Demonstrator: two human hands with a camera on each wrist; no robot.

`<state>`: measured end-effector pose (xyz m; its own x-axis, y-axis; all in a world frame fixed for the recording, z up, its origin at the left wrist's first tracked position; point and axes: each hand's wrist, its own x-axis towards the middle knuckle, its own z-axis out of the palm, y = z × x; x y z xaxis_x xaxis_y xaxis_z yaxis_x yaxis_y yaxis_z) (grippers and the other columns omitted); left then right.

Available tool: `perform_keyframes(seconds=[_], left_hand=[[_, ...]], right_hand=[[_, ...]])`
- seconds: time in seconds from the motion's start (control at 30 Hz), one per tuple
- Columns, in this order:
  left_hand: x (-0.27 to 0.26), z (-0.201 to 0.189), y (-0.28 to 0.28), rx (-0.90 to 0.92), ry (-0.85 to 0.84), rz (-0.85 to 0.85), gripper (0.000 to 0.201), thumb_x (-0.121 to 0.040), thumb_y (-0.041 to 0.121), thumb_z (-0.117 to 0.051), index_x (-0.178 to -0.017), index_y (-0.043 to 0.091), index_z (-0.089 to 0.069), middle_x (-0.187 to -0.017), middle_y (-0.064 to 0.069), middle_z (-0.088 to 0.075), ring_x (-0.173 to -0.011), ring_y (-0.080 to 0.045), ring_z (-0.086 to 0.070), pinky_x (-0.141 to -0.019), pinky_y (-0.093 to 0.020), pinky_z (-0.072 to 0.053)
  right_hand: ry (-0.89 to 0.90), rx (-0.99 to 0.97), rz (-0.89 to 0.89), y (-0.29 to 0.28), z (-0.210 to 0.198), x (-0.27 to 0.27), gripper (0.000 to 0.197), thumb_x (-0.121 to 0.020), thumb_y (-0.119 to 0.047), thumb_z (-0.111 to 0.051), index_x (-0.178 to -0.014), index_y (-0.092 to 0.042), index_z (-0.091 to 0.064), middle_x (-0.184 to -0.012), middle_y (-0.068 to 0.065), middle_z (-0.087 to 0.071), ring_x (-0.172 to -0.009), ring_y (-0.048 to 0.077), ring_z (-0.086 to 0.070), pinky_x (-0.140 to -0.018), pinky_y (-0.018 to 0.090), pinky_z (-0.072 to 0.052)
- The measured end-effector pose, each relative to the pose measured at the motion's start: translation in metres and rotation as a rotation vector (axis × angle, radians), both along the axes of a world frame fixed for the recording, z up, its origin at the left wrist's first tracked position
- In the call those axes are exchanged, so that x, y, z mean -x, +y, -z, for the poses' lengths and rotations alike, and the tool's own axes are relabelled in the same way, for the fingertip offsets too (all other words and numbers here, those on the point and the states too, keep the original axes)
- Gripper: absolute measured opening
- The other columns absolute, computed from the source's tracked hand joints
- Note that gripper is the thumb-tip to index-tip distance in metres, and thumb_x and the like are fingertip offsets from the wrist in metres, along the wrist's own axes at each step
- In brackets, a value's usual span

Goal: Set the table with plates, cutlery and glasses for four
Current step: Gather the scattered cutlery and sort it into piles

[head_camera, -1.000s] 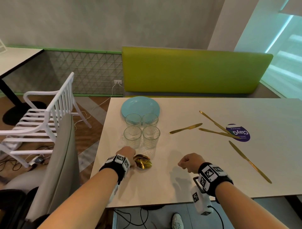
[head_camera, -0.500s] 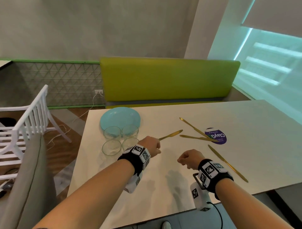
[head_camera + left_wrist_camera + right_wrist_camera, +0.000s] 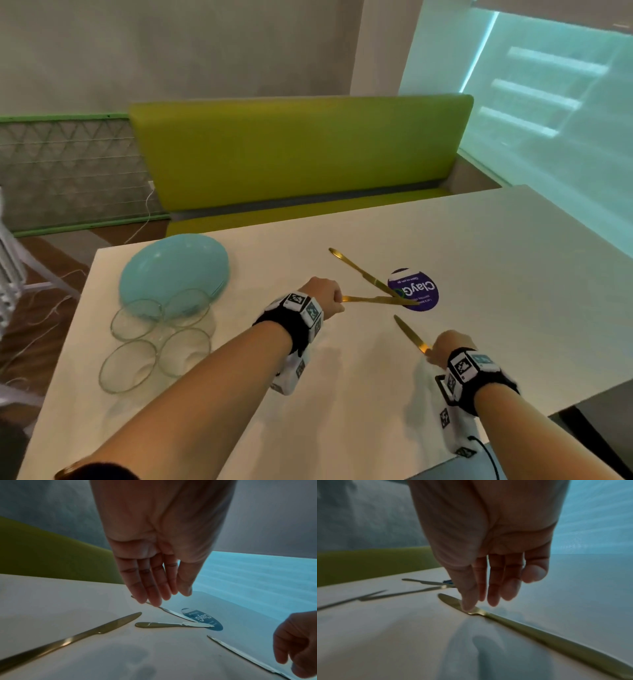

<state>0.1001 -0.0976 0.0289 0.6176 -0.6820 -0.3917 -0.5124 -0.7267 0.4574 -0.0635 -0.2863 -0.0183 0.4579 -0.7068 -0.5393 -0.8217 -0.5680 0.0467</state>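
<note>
Several gold knives lie on the white table. My left hand hovers over them with straight fingers, holding nothing. Below it lie the far knife, the middle knife and a left knife. My right hand is lowered onto the near knife; one fingertip touches it where blade meets handle, the other fingers hang loose above it. A stack of teal plates and several glasses stand at the left.
A purple round sticker lies under the tips of two knives. A green bench runs behind the table's far edge. The table's near edge is just below my right wrist. A white chair shows at the far left.
My left hand left the gold spoons at the front left and moved right, over the knives. My right hand went from a fist to loose fingers on the near knife. The view swung right.
</note>
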Motion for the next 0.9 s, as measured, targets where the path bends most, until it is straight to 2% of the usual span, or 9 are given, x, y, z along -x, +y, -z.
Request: perform_keyframes(seconds=[0.1,0.17,0.2,0.27,0.37,0.43,0.5,0.57,0.9], left_hand=[[-0.005,0.014,-0.023,-0.032,0.021,0.001,0.030,-0.091,0.027,-0.058,-0.116,0.011,-0.063,-0.121,-0.008,-0.062,-0.112,-0.024,-0.057,-0.093,-0.031,-0.046],[-0.008,0.022,-0.034,-0.039,0.032,-0.007,0.029,-0.091,0.026,-0.058,-0.115,0.011,-0.063,-0.120,-0.007,-0.062,-0.111,-0.023,-0.057,-0.089,-0.028,-0.045],[-0.008,0.026,-0.039,-0.042,0.039,-0.014,0.028,-0.091,0.026,-0.058,-0.114,0.012,-0.063,-0.119,-0.007,-0.062,-0.110,-0.023,-0.057,-0.088,-0.027,-0.045],[-0.010,0.031,-0.047,-0.048,0.044,-0.025,0.027,-0.090,0.026,-0.059,-0.113,0.012,-0.063,-0.118,-0.006,-0.063,-0.109,-0.022,-0.058,-0.088,-0.028,-0.046],[-0.014,0.037,-0.056,-0.048,0.052,-0.040,0.026,-0.089,0.025,-0.059,-0.111,0.012,-0.064,-0.117,-0.007,-0.063,-0.107,-0.022,-0.059,-0.088,-0.028,-0.047],[-0.017,0.038,-0.062,-0.044,0.048,-0.050,0.025,-0.089,0.024,-0.060,-0.110,0.012,-0.065,-0.116,-0.006,-0.064,-0.107,-0.022,-0.060,-0.088,-0.029,-0.048],[-0.020,0.040,-0.066,-0.033,0.045,-0.059,0.024,-0.088,0.023,-0.060,-0.109,0.013,-0.065,-0.115,-0.006,-0.064,-0.106,-0.022,-0.060,-0.087,-0.028,-0.048],[-0.021,0.042,-0.070,-0.028,0.043,-0.063,0.024,-0.088,0.023,-0.061,-0.109,0.013,-0.065,-0.115,-0.005,-0.064,-0.106,-0.022,-0.060,-0.086,-0.028,-0.048],[-0.027,0.053,-0.078,-0.050,0.014,-0.083,0.025,-0.088,0.022,-0.061,-0.111,0.013,-0.064,-0.117,-0.006,-0.064,-0.107,-0.022,-0.061,-0.083,-0.026,-0.047]], right_hand=[[0.057,-0.006,0.020,-0.018,0.010,0.003,0.023,-0.074,-0.032,-0.075,-0.083,-0.012,-0.067,-0.070,-0.001,-0.058,-0.077,0.021,-0.062,-0.064,0.022,-0.045],[0.059,-0.002,0.019,-0.025,0.013,0.004,0.026,-0.066,-0.029,-0.079,-0.065,-0.015,-0.056,-0.064,-0.001,-0.055,-0.071,0.022,-0.062,-0.063,0.023,-0.047],[0.068,-0.008,0.020,-0.027,0.013,0.004,0.027,-0.066,-0.028,-0.080,-0.064,-0.015,-0.055,-0.062,-0.001,-0.054,-0.070,0.022,-0.061,-0.063,0.023,-0.047],[0.085,-0.011,0.009,-0.031,0.011,0.000,0.023,-0.068,-0.027,-0.080,-0.078,-0.012,-0.065,-0.060,-0.001,-0.051,-0.070,0.023,-0.060,-0.065,0.023,-0.046],[0.099,-0.026,-0.031,-0.037,0.013,-0.007,0.031,-0.070,-0.025,-0.080,-0.094,-0.011,-0.068,-0.062,-0.001,-0.051,-0.073,0.023,-0.059,-0.067,0.025,-0.048],[0.115,-0.040,-0.089,-0.040,0.014,-0.009,0.033,-0.069,-0.024,-0.079,-0.097,-0.010,-0.068,-0.069,0.000,-0.057,-0.076,0.023,-0.061,-0.068,0.025,-0.049],[0.141,-0.033,-0.135,-0.041,0.013,-0.011,0.030,-0.074,-0.022,-0.076,-0.101,-0.010,-0.067,-0.090,0.004,-0.067,-0.087,0.023,-0.066,-0.071,0.025,-0.050],[0.153,-0.015,-0.171,-0.042,0.013,-0.012,0.029,-0.079,-0.020,-0.071,-0.106,-0.010,-0.067,-0.106,0.006,-0.068,-0.098,0.023,-0.067,-0.075,0.026,-0.051],[0.127,0.032,-0.257,-0.043,0.014,-0.014,0.046,-0.077,-0.034,-0.072,-0.117,-0.013,-0.062,-0.117,0.003,-0.064,-0.107,0.020,-0.064,-0.083,0.026,-0.050]])
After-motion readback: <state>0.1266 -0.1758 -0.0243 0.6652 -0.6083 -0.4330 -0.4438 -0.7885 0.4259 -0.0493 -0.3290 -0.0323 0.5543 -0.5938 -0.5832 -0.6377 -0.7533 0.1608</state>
